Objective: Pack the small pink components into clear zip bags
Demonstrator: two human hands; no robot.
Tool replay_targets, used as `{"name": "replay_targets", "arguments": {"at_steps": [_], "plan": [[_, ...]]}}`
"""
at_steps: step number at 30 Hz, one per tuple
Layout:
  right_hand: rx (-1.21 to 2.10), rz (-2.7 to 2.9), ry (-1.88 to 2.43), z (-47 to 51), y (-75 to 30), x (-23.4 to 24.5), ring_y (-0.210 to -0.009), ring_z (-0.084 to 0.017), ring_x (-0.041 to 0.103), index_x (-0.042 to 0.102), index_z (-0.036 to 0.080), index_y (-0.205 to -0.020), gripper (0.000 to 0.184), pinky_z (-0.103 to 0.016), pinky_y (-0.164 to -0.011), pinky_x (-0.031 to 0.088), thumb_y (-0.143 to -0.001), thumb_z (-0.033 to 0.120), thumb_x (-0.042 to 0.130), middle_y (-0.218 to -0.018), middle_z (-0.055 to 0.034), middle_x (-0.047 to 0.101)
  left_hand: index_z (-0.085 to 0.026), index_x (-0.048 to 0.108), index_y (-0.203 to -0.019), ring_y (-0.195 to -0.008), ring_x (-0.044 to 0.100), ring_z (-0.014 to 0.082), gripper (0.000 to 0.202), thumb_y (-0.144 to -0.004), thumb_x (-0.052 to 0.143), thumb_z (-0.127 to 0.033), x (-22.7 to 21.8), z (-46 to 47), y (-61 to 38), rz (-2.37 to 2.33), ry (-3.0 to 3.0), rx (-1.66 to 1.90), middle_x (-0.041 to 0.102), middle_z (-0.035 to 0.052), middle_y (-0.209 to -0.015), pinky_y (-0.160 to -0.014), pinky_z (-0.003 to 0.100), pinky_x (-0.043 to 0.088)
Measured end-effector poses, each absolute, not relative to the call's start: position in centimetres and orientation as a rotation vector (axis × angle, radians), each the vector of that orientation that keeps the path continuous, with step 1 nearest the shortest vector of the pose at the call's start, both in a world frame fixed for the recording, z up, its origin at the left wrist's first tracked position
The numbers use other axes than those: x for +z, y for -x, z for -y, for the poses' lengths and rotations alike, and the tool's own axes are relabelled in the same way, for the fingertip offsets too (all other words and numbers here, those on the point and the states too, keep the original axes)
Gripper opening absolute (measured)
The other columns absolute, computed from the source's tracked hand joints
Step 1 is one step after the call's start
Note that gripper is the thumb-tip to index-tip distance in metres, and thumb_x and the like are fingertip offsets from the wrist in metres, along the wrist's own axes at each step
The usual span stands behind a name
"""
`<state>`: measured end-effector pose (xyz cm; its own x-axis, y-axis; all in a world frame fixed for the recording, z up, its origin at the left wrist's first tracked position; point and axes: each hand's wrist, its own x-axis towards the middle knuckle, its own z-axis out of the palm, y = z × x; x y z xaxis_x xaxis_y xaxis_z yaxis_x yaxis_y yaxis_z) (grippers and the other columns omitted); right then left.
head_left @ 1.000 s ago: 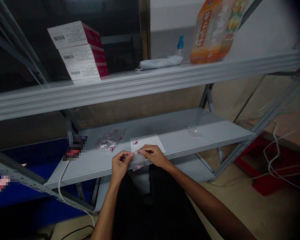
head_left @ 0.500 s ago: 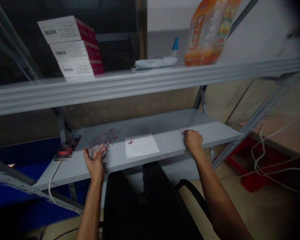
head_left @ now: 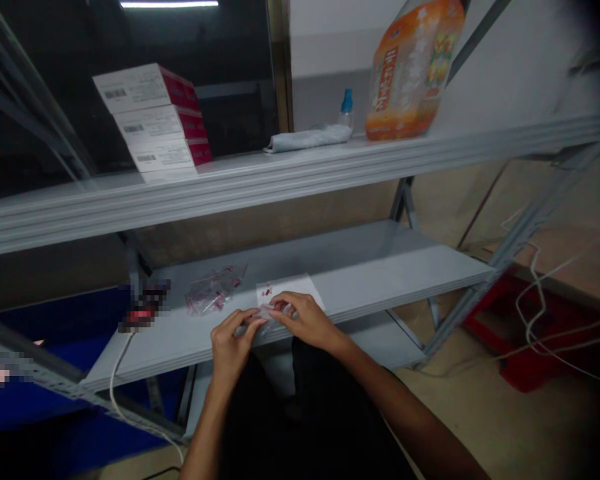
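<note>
My left hand (head_left: 233, 341) and my right hand (head_left: 307, 321) meet above the front edge of the lower shelf. Between their pinched fingers is a small clear plastic bag (head_left: 266, 312), partly hidden by the fingertips. Just behind my right hand lies a flat white sheet (head_left: 295, 283) with small red and dark marks near its left corner; the hand covers part of it. To the left, several clear plastic bags with red edges and small red bits (head_left: 213, 293) lie in a loose pile on the shelf.
The grey lower shelf (head_left: 365, 257) sits under an upper shelf (head_left: 260, 183). Up there stand stacked white-and-red boxes (head_left: 153, 117), a folded cloth (head_left: 307, 139), a blue-capped bottle (head_left: 347, 110) and an orange pouch (head_left: 410, 73). A white cable (head_left: 114, 373) hangs at left; a red stool (head_left: 515, 363) is at right.
My left hand has left the pile of clear bags and moved right. My right hand has come left from the shelf's right part, and both now hold the small bag together.
</note>
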<state>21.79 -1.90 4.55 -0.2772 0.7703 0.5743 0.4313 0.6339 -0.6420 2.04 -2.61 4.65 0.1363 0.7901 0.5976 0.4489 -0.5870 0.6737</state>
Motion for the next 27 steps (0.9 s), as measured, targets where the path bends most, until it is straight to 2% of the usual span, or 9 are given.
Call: {"name": "replay_targets", "arguments": {"at_steps": [3,8,12,17,21,24,27], "plan": [[0.314,1.854,1.099,-1.8,-22.3,3.6,-0.087,-0.019,0.064,0.071,0.019,-0.098,0.017,-0.029,-0.079,0.046,-0.095,0.025,0.055,-0.095,-0.007,0.071,-0.019,0.077,-0.096,-0.072,0.07,0.0229,0.026,-0.075,0.075,-0.036,3.2,0.6,0.5,-1.295,-1.735,1.473,0.077,0.0062,-0.082,-0.073,0.034,0.054],[0.155,2.137,1.241,-7.3,-21.2,2.4,-0.094,-0.021,0.063,0.073,0.018,-0.1,0.015,-0.029,-0.083,0.044,-0.087,0.022,0.066,-0.1,-0.0102,0.071,-0.017,0.078,-0.094,-0.09,0.071,0.026,0.027,-0.076,0.072,-0.037,1.4,-1.2,2.3,-1.268,-1.6,1.428,0.078,0.0094,-0.096,-0.084,0.037,0.054],[0.13,2.244,1.254,-8.4,-19.8,1.4,-0.093,-0.022,0.062,0.074,0.017,-0.091,0.008,-0.029,-0.082,0.043,-0.085,0.019,0.069,-0.097,-0.01,0.07,-0.016,0.077,-0.098,-0.087,0.072,0.0255,0.031,-0.076,0.072,-0.038,1.0,-1.1,2.0,-1.241,-1.564,1.362,0.077,0.0102,-0.098,-0.08,0.037,0.055],[0.053,2.185,1.192,-7.5,-19.7,1.6,-0.104,-0.024,0.056,0.071,0.016,-0.087,0.007,-0.034,-0.092,0.041,-0.087,0.022,0.068,-0.103,-0.0127,0.066,-0.014,0.076,-0.099,-0.086,0.072,0.0249,0.034,-0.075,0.074,-0.038,1.0,-1.0,1.6,-1.209,-1.51,1.364,0.077,0.0115,-0.099,-0.079,0.036,0.056],[0.297,1.931,0.993,-6.0,-19.6,2.4,-0.092,-0.02,0.06,0.067,0.017,-0.091,0.013,-0.031,-0.085,0.045,-0.094,0.024,0.057,-0.095,-0.0081,0.066,-0.014,0.075,-0.102,-0.079,0.071,0.0233,0.036,-0.076,0.073,-0.039,0.6,-1.1,1.5,-1.189,-1.52,1.355,0.077,0.0111,-0.097,-0.073,0.034,0.056],[0.653,1.76,0.836,-5.1,-19.0,2.2,-0.077,-0.016,0.063,0.066,0.017,-0.092,0.015,-0.026,-0.073,0.048,-0.093,0.03,0.058,-0.085,-0.0036,0.066,-0.014,0.075,-0.104,-0.081,0.071,0.0232,0.037,-0.078,0.071,-0.04,0.2,-1.3,1.4,-1.206,-1.594,1.317,0.077,0.0116,-0.1,-0.074,0.033,0.054],[0.866,1.704,0.752,-4.4,-18.2,1.6,-0.073,-0.016,0.065,0.068,0.018,-0.094,0.018,-0.026,-0.068,0.049,-0.091,0.034,0.06,-0.083,-0.0027,0.068,-0.013,0.074,-0.106,-0.086,0.07,0.0245,0.038,-0.079,0.07,-0.039,-0.1,-1.4,1.5,-1.227,-1.662,1.282,0.076,0.0125,-0.103,-0.079,0.034,0.053]]}}
